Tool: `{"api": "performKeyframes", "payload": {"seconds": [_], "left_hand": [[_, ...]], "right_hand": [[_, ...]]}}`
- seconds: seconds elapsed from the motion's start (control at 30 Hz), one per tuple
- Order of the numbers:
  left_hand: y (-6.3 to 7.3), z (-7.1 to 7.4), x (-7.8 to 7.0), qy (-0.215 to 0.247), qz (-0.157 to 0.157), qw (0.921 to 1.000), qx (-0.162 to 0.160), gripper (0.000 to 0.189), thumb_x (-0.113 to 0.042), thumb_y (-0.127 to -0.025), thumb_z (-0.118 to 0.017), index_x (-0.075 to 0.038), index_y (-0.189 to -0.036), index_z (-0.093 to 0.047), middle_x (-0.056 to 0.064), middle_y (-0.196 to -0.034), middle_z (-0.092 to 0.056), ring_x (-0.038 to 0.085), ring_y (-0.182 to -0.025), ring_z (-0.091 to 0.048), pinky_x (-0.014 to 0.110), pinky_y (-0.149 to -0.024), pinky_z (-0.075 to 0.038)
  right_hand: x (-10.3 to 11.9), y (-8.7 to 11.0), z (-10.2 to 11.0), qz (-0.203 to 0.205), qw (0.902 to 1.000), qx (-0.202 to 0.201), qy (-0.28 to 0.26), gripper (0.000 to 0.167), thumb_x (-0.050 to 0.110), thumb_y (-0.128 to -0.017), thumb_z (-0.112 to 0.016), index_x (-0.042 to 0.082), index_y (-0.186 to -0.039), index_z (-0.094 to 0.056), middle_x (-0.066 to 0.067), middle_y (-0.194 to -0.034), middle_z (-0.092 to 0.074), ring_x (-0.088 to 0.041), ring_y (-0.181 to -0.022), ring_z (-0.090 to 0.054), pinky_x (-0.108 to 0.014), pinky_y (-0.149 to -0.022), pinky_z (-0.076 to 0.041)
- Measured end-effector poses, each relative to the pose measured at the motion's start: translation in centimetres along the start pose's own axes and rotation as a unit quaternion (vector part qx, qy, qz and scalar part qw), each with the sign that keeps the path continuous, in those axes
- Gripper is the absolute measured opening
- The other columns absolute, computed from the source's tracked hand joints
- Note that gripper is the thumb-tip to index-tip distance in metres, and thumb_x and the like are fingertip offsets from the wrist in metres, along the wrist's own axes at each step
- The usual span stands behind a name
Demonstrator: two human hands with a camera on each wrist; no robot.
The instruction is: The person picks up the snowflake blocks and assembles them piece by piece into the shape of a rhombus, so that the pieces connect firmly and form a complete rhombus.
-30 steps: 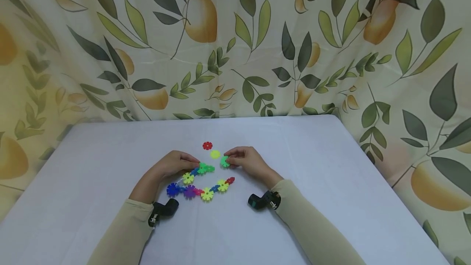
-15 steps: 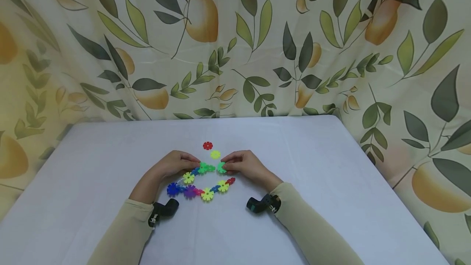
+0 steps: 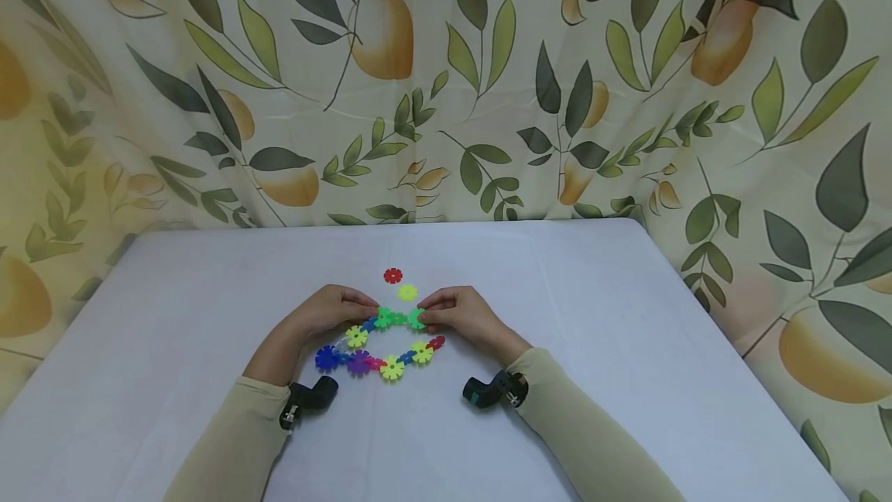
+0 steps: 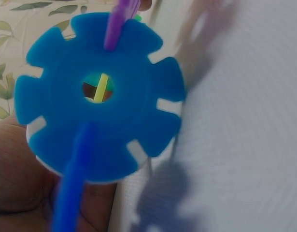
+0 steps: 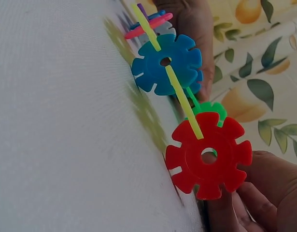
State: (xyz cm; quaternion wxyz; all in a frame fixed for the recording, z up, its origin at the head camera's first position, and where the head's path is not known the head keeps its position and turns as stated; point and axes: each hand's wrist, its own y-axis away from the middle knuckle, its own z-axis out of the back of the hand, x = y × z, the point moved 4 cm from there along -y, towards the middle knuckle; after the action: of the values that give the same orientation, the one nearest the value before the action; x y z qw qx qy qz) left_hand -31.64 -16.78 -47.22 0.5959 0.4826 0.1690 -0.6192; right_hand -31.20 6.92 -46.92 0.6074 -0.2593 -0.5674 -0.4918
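A chain of notched plastic snowflake discs (image 3: pixel 359 363) curves in an open loop on the white table. My left hand (image 3: pixel 331 310) pinches the chain's upper end by a green disc (image 3: pixel 384 318). Between thumb and fingers, my right hand (image 3: pixel 468 319) holds another green disc (image 3: pixel 415 319), its edge right at the green piece ending the chain. A blue disc (image 4: pixel 129 106) of the chain covers much of the left wrist view, hiding the left fingertips. In the right wrist view, the red end disc (image 5: pixel 184 159) stands in front of the right fingers.
Past the hands, a loose red disc (image 3: pixel 393 276) and a loose yellow disc (image 3: pixel 407 293) lie on the table (image 3: pixel 557 293). A leaf-and-fruit patterned curtain (image 3: pixel 488 99) hangs behind the table's far edge.
My right hand has brought its green disc down and left, from apart to meeting the chain's green end. The left hand has kept its place.
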Motion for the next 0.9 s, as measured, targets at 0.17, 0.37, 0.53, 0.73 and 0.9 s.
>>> {"api": "performKeyframes", "payload": {"seconds": [0.17,0.37,0.53,0.73,0.9], "left_hand": [[0.03,0.01,0.01,0.008,0.008,0.9999,-0.001,0.027,-0.029,-0.091,-0.071,-0.010,-0.110,-0.075,0.002,-0.099,-0.071,0.017,-0.084,-0.057,0.024,-0.071,-0.049],[0.02,0.11,0.03,-0.001,0.000,1.0000,0.000,0.028,-0.029,-0.092,-0.070,-0.009,-0.111,-0.074,0.003,-0.103,-0.071,0.016,-0.087,-0.058,0.025,-0.075,-0.051],[0.14,0.17,-0.06,-0.004,-0.002,1.0000,-0.002,0.028,-0.029,-0.092,-0.069,-0.009,-0.111,-0.074,0.003,-0.103,-0.071,0.017,-0.088,-0.059,0.026,-0.077,-0.052],[0.05,0.09,-0.03,0.012,0.002,0.9999,0.000,0.028,-0.028,-0.092,-0.069,-0.008,-0.112,-0.073,0.004,-0.103,-0.071,0.017,-0.088,-0.059,0.026,-0.077,-0.052],[-0.02,0.03,0.02,0.011,0.000,0.9999,0.000,0.028,-0.027,-0.092,-0.069,-0.007,-0.112,-0.073,0.004,-0.102,-0.071,0.017,-0.087,-0.059,0.026,-0.076,-0.053]], "right_hand": [[0.17,0.04,-0.21,-0.003,0.9999,-0.012,-0.004,0.022,0.014,-0.088,-0.075,0.003,-0.106,-0.072,-0.007,-0.088,-0.075,-0.011,-0.073,-0.071,-0.027,-0.075,-0.059],[0.30,0.11,-0.39,-0.005,0.9997,-0.011,-0.019,0.021,0.012,-0.087,-0.074,0.002,-0.105,-0.071,-0.008,-0.088,-0.075,-0.012,-0.072,-0.070,-0.026,-0.074,-0.059],[0.21,0.11,-0.51,-0.006,0.9997,-0.006,-0.024,0.021,0.013,-0.088,-0.074,0.002,-0.105,-0.071,-0.009,-0.088,-0.075,-0.013,-0.072,-0.071,-0.026,-0.075,-0.059],[0.21,0.21,-0.42,-0.016,0.9993,-0.011,-0.033,0.021,0.013,-0.088,-0.074,0.002,-0.106,-0.071,-0.009,-0.089,-0.076,-0.012,-0.072,-0.071,-0.026,-0.074,-0.059],[0.30,0.27,-0.49,-0.021,0.9992,-0.013,-0.032,0.021,0.012,-0.088,-0.074,0.002,-0.105,-0.071,-0.009,-0.088,-0.076,-0.012,-0.070,-0.070,-0.025,-0.073,-0.059]]}}
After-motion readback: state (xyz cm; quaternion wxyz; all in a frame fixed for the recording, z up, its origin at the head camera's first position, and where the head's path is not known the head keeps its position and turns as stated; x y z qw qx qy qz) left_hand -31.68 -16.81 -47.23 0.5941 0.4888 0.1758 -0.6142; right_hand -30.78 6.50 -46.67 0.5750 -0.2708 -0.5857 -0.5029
